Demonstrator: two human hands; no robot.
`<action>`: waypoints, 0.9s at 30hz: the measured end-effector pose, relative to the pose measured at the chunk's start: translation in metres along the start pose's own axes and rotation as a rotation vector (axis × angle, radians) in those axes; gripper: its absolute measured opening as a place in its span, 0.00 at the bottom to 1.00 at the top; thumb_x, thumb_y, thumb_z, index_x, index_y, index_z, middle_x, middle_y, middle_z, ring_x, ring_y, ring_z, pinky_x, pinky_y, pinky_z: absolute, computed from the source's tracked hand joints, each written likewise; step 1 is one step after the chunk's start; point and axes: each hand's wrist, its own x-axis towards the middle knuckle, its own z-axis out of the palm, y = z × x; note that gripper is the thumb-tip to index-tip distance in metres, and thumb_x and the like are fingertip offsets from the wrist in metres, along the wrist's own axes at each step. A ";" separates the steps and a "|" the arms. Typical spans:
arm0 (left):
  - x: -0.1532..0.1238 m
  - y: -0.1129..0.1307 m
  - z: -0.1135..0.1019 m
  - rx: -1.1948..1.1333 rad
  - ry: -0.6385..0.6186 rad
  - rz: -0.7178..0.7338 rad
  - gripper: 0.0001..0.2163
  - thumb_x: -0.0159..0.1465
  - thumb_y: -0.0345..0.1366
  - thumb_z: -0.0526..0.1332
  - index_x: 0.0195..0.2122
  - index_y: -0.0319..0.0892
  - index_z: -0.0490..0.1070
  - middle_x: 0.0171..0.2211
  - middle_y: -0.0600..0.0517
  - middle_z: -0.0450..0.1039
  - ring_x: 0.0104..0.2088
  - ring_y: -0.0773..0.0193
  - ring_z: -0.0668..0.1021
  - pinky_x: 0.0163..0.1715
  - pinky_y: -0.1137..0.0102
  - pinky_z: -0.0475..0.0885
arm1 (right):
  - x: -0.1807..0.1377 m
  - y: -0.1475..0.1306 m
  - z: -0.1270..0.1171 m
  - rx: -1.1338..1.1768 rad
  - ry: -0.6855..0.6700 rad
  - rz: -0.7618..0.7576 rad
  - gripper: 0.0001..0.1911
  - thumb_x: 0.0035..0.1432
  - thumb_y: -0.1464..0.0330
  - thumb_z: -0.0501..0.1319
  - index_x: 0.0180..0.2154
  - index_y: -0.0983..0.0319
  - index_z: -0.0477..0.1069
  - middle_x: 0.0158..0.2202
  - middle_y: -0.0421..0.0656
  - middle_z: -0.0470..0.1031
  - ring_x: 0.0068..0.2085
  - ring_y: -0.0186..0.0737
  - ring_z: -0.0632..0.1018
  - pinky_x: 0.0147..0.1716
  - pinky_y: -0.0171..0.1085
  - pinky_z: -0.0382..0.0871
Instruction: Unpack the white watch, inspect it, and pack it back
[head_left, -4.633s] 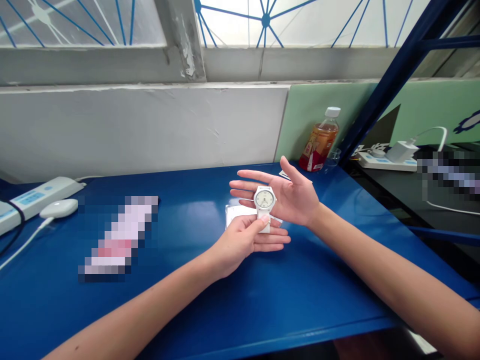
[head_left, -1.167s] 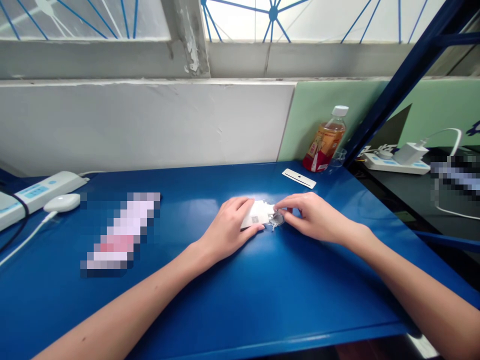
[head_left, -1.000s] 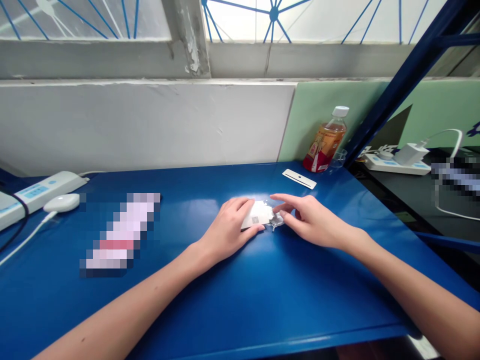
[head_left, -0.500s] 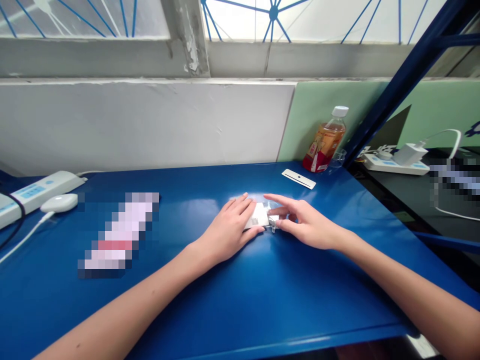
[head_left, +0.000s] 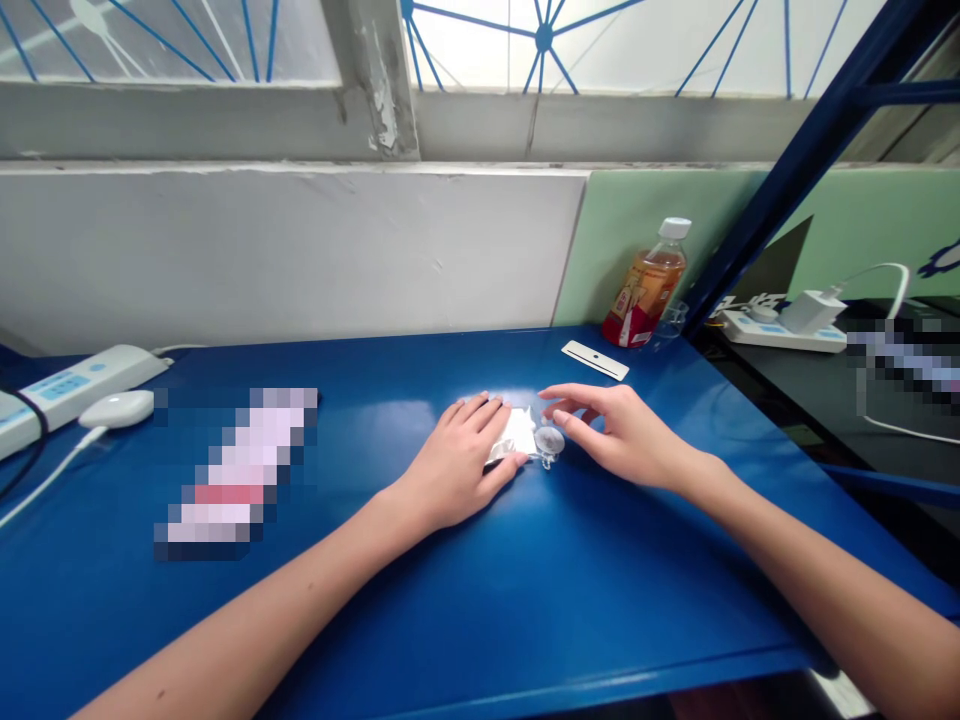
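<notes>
My left hand (head_left: 466, 452) lies flat with its fingers stretched over a small clear plastic packet (head_left: 520, 430) with something white inside, pressing it to the blue table (head_left: 480, 590). The hand covers the packet's left part. At the packet's right end shows a round, clear disc-like piece (head_left: 550, 440); its kind is hard to make out. Just right of it, my right hand (head_left: 611, 430) hovers with fingers curved and apart, and nothing shows between them. A flat white strip with a dark slot (head_left: 595, 361) rests beyond the right hand.
A drink bottle with a white cap (head_left: 646, 285) stands at the back right by the wall. On the left lie a blurred-out oblong object (head_left: 240, 470), a power strip (head_left: 82, 390) and a white charger puck (head_left: 118, 409). A blue metal post (head_left: 787, 165) rises on the right.
My right hand has drawn back slightly to the right, off the packet's end, uncovering the round clear piece. My left hand stays in place on the packet.
</notes>
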 end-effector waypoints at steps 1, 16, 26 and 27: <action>0.000 0.000 0.000 0.004 -0.001 0.000 0.27 0.71 0.49 0.51 0.63 0.34 0.61 0.64 0.38 0.63 0.66 0.45 0.62 0.63 0.50 0.57 | -0.001 -0.001 0.001 0.034 -0.018 -0.023 0.16 0.64 0.66 0.56 0.51 0.60 0.74 0.41 0.44 0.83 0.36 0.40 0.82 0.33 0.36 0.75; 0.001 0.001 0.000 0.014 0.002 0.010 0.25 0.71 0.48 0.52 0.62 0.35 0.63 0.63 0.36 0.64 0.65 0.44 0.64 0.61 0.49 0.59 | -0.003 0.004 0.007 -0.307 -0.174 -0.409 0.16 0.64 0.73 0.54 0.51 0.62 0.73 0.55 0.51 0.75 0.57 0.52 0.74 0.52 0.51 0.73; 0.002 0.002 0.001 0.076 -0.027 0.022 0.25 0.72 0.46 0.49 0.63 0.32 0.61 0.63 0.35 0.63 0.65 0.45 0.63 0.62 0.51 0.57 | -0.012 -0.013 0.027 -0.678 -0.104 -0.450 0.25 0.69 0.64 0.48 0.54 0.79 0.69 0.56 0.66 0.71 0.59 0.61 0.72 0.59 0.53 0.67; 0.002 0.001 0.001 0.074 -0.027 0.026 0.25 0.72 0.46 0.49 0.63 0.33 0.61 0.63 0.35 0.63 0.65 0.45 0.63 0.62 0.51 0.57 | -0.011 -0.013 0.028 -0.692 -0.100 -0.453 0.25 0.70 0.64 0.48 0.53 0.78 0.70 0.55 0.66 0.72 0.59 0.61 0.72 0.59 0.52 0.67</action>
